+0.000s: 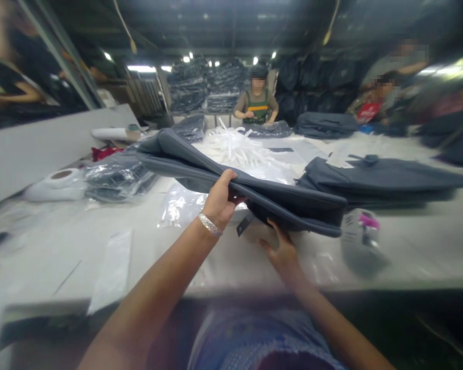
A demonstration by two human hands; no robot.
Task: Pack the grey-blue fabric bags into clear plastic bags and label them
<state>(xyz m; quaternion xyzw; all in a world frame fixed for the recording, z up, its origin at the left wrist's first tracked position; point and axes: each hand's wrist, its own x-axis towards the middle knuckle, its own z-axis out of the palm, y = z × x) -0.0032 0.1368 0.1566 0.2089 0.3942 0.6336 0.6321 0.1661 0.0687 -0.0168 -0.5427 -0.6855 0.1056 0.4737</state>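
Note:
My left hand, with a silver bracelet at its wrist, grips the near edge of a dark blue-grey fabric bag. The flattened bag is lifted above the table and slants down toward the right. A small dark tag hangs below its edge, between my hands. My right hand is under the right part of the bag, thumb and forefinger spread. Its fingertips reach the bag's underside; whether they press on it I cannot tell. Clear plastic lies beneath the bag.
Stacked dark bags lie at right, near a white container with a pink item. White strips are heaped behind. A plastic-wrapped bundle and a white roll sit left. A co-worker stands across the table.

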